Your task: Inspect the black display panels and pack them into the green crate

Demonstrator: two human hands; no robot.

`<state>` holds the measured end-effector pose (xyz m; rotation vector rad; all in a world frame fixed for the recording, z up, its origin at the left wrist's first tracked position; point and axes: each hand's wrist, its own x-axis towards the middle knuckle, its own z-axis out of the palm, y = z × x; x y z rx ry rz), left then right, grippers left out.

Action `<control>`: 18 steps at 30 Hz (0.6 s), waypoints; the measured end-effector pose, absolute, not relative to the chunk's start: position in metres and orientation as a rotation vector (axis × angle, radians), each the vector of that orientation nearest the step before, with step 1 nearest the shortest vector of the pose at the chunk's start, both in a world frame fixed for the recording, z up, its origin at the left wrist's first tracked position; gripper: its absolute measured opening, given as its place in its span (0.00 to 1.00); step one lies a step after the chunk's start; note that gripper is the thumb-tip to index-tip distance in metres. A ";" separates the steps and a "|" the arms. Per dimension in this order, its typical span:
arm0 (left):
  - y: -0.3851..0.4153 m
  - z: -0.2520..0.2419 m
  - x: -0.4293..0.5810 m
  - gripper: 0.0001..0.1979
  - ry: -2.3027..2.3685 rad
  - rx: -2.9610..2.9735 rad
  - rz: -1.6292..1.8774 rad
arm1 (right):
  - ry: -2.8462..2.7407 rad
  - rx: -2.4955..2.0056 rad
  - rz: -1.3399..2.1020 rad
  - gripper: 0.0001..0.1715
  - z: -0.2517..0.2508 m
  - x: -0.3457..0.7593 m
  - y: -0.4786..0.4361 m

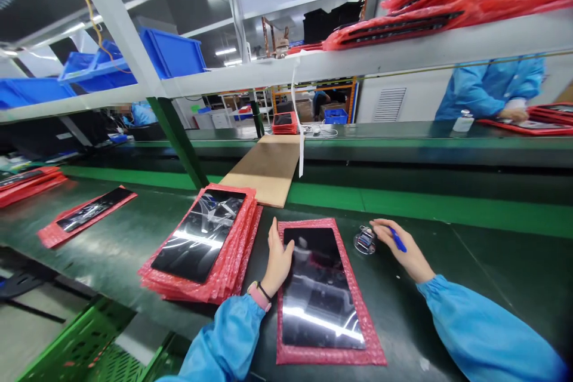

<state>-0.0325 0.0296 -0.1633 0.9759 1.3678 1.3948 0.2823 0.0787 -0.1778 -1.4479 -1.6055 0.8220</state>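
Note:
A black glass panel point(320, 286) lies on a red bubble-wrap sheet point(353, 286) on the dark green table in front of me. My left hand point(277, 259) rests at the panel's left edge, thumb on the glass and fingers together along the side. My right hand point(400, 248) lies to the right of the panel with a blue pen point(397, 240) held between its fingers. The fingertips of my right hand touch a small round metal and glass object point(364, 240) on the table.
A stack of red bubble-wrap sheets with a black panel on top point(201, 239) sits to the left. Another wrapped panel point(87, 212) lies farther left. A cardboard sheet point(266, 170) bridges the conveyor. A green crate point(85, 346) is below. A person in blue point(492, 86) works opposite.

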 end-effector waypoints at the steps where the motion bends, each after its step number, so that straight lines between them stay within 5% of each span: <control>1: 0.022 -0.160 -0.036 0.39 1.380 0.965 1.392 | -1.642 -1.453 0.767 0.19 -0.179 0.288 0.071; 7: -0.031 -0.145 -0.063 0.29 1.390 0.621 1.175 | -1.926 -1.502 0.574 0.27 -0.217 0.327 0.019; 12: -0.049 -0.122 -0.066 0.09 1.312 0.444 1.012 | -1.985 -1.619 0.279 0.44 -0.211 0.314 0.003; 18: -0.030 -0.124 -0.058 0.06 1.372 0.383 0.797 | -1.112 -1.438 1.558 0.30 -0.151 0.231 -0.017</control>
